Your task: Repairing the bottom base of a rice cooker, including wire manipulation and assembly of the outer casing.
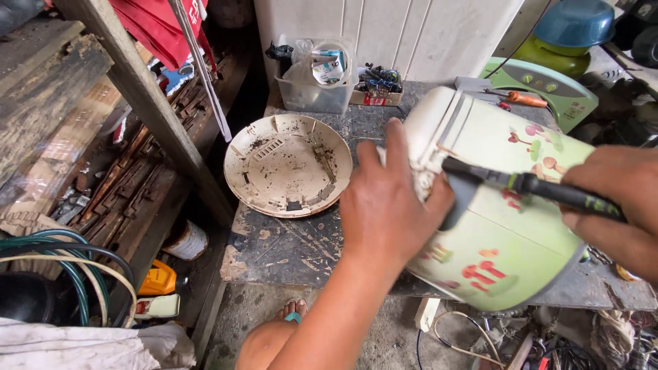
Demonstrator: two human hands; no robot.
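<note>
The cooker (507,205) lies tipped on the bench (288,250), at three o'clock from the base plate (288,164). The left hand (387,205) grips its hinge end, fingers wrapped. The right hand (613,205), fingers closed on a screwdriver (528,183), appears to be working a fastener; its tip needs firm seating.

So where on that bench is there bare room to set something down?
Bare benchtop lies in front of the round base plate, left of the left hand. The back edge is crowded by a plastic tub and parts box; the cooker body fills the right.
</note>
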